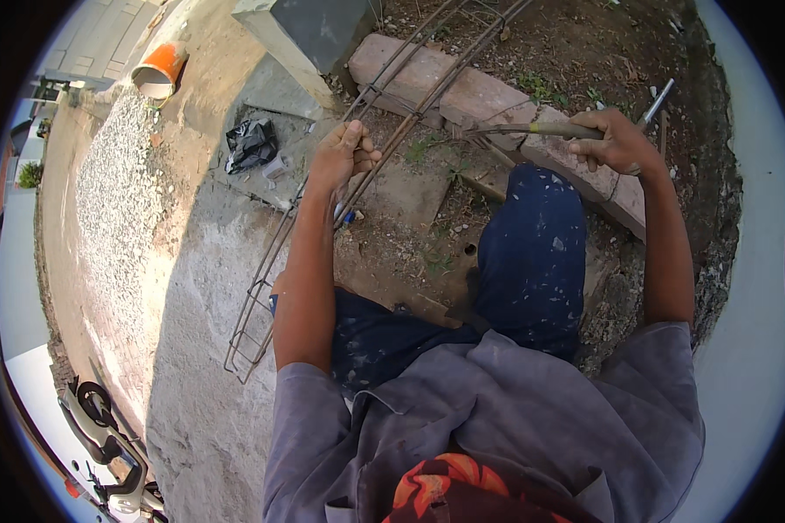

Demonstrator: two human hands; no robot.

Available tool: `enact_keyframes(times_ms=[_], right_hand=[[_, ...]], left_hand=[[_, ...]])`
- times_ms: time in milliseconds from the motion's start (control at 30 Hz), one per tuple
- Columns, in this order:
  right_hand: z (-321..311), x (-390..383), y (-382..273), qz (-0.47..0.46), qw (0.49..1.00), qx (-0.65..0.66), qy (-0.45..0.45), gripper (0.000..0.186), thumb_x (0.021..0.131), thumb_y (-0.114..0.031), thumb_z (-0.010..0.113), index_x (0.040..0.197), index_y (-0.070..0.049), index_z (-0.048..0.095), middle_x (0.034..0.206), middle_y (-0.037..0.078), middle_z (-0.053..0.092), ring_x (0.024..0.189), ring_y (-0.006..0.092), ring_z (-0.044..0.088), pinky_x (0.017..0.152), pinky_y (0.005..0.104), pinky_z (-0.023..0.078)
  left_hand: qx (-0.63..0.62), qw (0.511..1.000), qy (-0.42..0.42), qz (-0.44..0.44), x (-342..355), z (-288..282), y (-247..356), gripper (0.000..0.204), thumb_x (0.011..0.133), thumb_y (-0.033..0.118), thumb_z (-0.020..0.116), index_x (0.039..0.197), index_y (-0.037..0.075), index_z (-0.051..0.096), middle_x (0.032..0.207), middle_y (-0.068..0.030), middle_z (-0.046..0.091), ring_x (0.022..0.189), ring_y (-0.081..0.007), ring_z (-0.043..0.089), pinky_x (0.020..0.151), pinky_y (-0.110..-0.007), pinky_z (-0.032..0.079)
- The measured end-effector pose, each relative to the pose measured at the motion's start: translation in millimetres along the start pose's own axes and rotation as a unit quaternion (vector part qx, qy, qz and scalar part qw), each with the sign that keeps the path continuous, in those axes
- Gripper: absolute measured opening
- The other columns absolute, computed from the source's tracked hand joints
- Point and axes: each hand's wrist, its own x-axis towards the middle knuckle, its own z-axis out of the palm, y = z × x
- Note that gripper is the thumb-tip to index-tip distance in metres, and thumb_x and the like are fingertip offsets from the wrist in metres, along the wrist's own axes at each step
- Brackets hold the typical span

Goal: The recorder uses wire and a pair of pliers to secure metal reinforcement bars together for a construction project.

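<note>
A long cage of steel reinforcing bars (392, 139) runs slantwise from the lower left to the top, with thin cross ties along it. My left hand (347, 155) is over the cage, its fingers curled and pinched together; what they hold, if anything, is too small to make out. To the right, my right hand (610, 142) is closed around a long, narrow metal tool (563, 129) with a greenish-yellow grip. The tool's dark, thin end points left toward the cage, apart from my left hand. Its exact kind is unclear.
Pinkish blocks (480, 100) form a low edge beside dirt, and a silver rod (658, 100) is behind my right hand. A concrete block (301, 44) stands at the top. Left are a black plastic bag (251, 144), gravel (118, 183), an orange bucket (161, 68) and a motorcycle (113, 444).
</note>
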Motion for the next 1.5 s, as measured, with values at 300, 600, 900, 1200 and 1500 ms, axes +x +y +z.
enact_keyframes(times_ms=[300, 600, 900, 1200, 1500], right_hand=[[-37.4, -18.5, 144.5, 0.104, 0.924, -0.189, 0.315, 0.032, 0.088, -0.026, 0.065, 0.112, -0.005, 0.062, 0.092, 0.010, 0.064, 0.084, 0.0206, 0.063, 0.073, 0.0317, 0.050], [144.3, 40.2, -79.0, -0.270, 0.931, -0.208, -0.132, 0.035, 0.084, -0.013, 0.062, 0.118, -0.007, 0.061, 0.108, 0.016, 0.063, 0.102, 0.0343, 0.059, 0.088, 0.0404, 0.046], [189.4, 71.0, -73.1, -0.394, 0.918, -0.024, -0.033, 0.018, 0.083, -0.002, 0.059, 0.100, -0.003, 0.064, 0.090, 0.016, 0.065, 0.086, 0.0338, 0.064, 0.073, 0.0392, 0.050], [185.2, 80.3, -68.3, -0.197, 0.965, -0.124, -0.122, 0.024, 0.087, -0.014, 0.060, 0.110, -0.007, 0.064, 0.097, 0.016, 0.066, 0.083, 0.0353, 0.064, 0.070, 0.0413, 0.050], [195.6, 57.8, -109.5, -0.189, 0.965, -0.128, -0.133, 0.027, 0.089, -0.012, 0.057, 0.112, 0.000, 0.064, 0.090, 0.021, 0.067, 0.084, 0.0371, 0.065, 0.078, 0.0376, 0.049]], left_hand=[[0.031, 0.998, 0.009, -0.061, -83.5, 30.4, -21.7, 0.028, 0.099, 0.029, 0.050, 0.098, 0.003, 0.060, 0.079, -0.0052, 0.064, 0.069, -0.0128, 0.065, 0.063, -0.025, 0.052], [0.120, 0.992, 0.015, 0.017, -127.7, 93.5, -20.7, 0.029, 0.096, 0.024, 0.057, 0.101, -0.004, 0.064, 0.083, -0.0050, 0.064, 0.067, -0.0098, 0.056, 0.065, -0.026, 0.048], [0.080, 0.983, 0.058, -0.156, -182.5, 70.6, -41.1, 0.039, 0.094, 0.030, 0.060, 0.110, -0.005, 0.063, 0.077, -0.0040, 0.061, 0.057, -0.0104, 0.054, 0.056, -0.024, 0.045], [0.118, 0.972, 0.192, -0.058, -173.4, 24.1, -69.1, 0.030, 0.094, 0.027, 0.057, 0.085, 0.000, 0.068, 0.059, 0.0000, 0.051, 0.053, -0.0104, 0.046, 0.050, -0.028, 0.037], [0.226, 0.965, 0.054, 0.124, -128.5, 17.3, -5.9, 0.029, 0.087, 0.027, 0.063, 0.091, -0.001, 0.070, 0.065, -0.0123, 0.061, 0.065, -0.0167, 0.060, 0.062, -0.033, 0.047]])
